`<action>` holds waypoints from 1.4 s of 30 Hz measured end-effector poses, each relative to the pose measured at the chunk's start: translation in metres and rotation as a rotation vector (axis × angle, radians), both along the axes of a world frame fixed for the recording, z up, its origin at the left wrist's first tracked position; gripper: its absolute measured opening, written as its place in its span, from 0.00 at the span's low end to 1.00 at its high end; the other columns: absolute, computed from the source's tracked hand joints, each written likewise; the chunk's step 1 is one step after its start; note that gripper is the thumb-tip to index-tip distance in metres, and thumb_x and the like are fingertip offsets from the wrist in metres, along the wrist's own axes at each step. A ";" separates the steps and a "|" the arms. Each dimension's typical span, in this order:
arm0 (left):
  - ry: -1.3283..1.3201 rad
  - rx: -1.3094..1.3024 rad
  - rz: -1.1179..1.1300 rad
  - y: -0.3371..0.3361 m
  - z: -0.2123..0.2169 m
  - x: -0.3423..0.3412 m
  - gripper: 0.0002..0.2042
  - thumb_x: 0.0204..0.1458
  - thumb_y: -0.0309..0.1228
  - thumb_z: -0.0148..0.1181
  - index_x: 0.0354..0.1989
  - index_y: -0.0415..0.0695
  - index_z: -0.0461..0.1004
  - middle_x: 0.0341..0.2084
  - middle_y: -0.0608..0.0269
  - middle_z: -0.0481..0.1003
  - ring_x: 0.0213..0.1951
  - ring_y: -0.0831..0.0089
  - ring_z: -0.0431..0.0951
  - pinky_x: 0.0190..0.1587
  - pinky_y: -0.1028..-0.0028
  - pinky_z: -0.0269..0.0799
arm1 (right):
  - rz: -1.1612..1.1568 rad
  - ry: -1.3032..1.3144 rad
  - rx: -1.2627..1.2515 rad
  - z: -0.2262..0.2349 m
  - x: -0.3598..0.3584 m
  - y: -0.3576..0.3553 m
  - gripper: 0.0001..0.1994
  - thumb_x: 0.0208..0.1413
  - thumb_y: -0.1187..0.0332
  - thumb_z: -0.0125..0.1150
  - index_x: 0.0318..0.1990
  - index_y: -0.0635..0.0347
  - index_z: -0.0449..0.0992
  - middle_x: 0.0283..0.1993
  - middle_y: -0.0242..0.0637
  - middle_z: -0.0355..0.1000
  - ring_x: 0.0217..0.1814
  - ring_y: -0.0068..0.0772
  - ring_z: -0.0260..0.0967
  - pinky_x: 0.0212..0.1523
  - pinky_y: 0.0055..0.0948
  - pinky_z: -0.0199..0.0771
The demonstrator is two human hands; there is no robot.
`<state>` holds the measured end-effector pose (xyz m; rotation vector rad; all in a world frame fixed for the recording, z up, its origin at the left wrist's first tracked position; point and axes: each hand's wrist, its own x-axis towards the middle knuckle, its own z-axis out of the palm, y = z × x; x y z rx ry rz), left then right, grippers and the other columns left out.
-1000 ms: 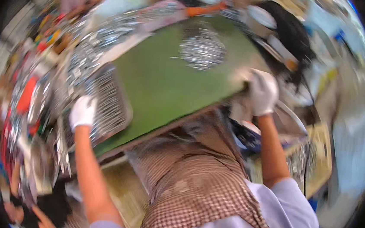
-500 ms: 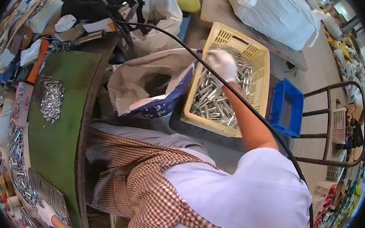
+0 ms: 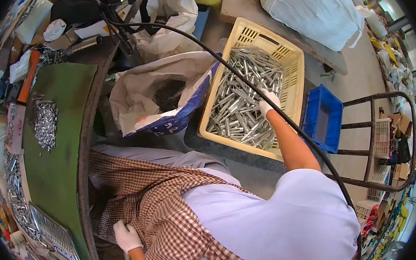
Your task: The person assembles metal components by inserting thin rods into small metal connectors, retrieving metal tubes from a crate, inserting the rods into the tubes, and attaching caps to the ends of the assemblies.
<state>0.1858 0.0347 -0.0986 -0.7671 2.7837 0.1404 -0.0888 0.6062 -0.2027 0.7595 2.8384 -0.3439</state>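
My right hand point(image 3: 269, 103), in a white glove, reaches into a yellow plastic crate point(image 3: 297, 63). It touches the heap of silvery metal tubes point(image 3: 239, 108) near the crate's right wall. A black cable passes in front of it, and its fingertips are partly hidden, so I cannot tell whether they grip a tube. My left hand point(image 3: 127, 237), also gloved in white, lies against the brown checked apron point(image 3: 161, 210), fingers loosely apart and nothing visible in them. Left of that hand, a ridged metal tray point(image 3: 55, 234) sits at the near end of the green tabletop point(image 3: 60, 176).
Small shiny metal parts point(image 3: 45, 124) are piled on the green top. An open white-and-blue sack point(image 3: 136, 96) stands between bench and crate. A blue bin point(image 3: 324, 118) and a metal trolley frame point(image 3: 370, 139) are to the right. The black cable point(image 3: 196, 41) hangs across the work area.
My right hand has moved from the crate's far left part to its right side. My left hand has left the metal tray and come to the apron. The whole view has shifted slightly.
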 end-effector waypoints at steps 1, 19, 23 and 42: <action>-0.109 -0.038 0.082 -0.006 0.003 -0.004 0.14 0.50 0.27 0.52 0.45 0.38 0.71 0.43 0.47 0.71 0.44 0.48 0.72 0.46 0.58 0.69 | 0.004 0.108 -0.008 0.002 -0.005 -0.005 0.23 0.49 0.69 0.54 0.56 0.46 0.71 0.47 0.54 0.72 0.50 0.52 0.70 0.55 0.44 0.69; 0.551 0.499 -0.336 0.039 0.051 -0.092 0.10 0.49 0.18 0.55 0.41 0.35 0.75 0.36 0.51 0.74 0.41 0.56 0.75 0.47 0.66 0.69 | 0.189 -0.347 0.105 0.023 -0.046 -0.047 0.17 0.50 0.65 0.61 0.47 0.62 0.78 0.49 0.51 0.75 0.51 0.51 0.74 0.50 0.42 0.74; 0.613 0.743 -0.413 0.075 0.063 -0.135 0.09 0.50 0.18 0.54 0.39 0.35 0.75 0.34 0.53 0.75 0.38 0.61 0.76 0.44 0.70 0.70 | 0.116 -0.295 -0.048 0.025 -0.029 -0.052 0.24 0.47 0.52 0.60 0.41 0.66 0.80 0.44 0.55 0.75 0.47 0.53 0.75 0.49 0.41 0.74; 0.125 2.392 0.290 0.129 0.012 -0.177 0.26 0.62 0.41 0.48 0.66 0.44 0.54 0.61 0.58 0.61 0.62 0.65 0.64 0.65 0.63 0.59 | 0.566 0.565 -1.150 0.177 0.053 -0.309 0.16 0.58 0.68 0.51 0.52 0.65 0.69 0.45 0.49 0.72 0.47 0.46 0.71 0.51 0.35 0.69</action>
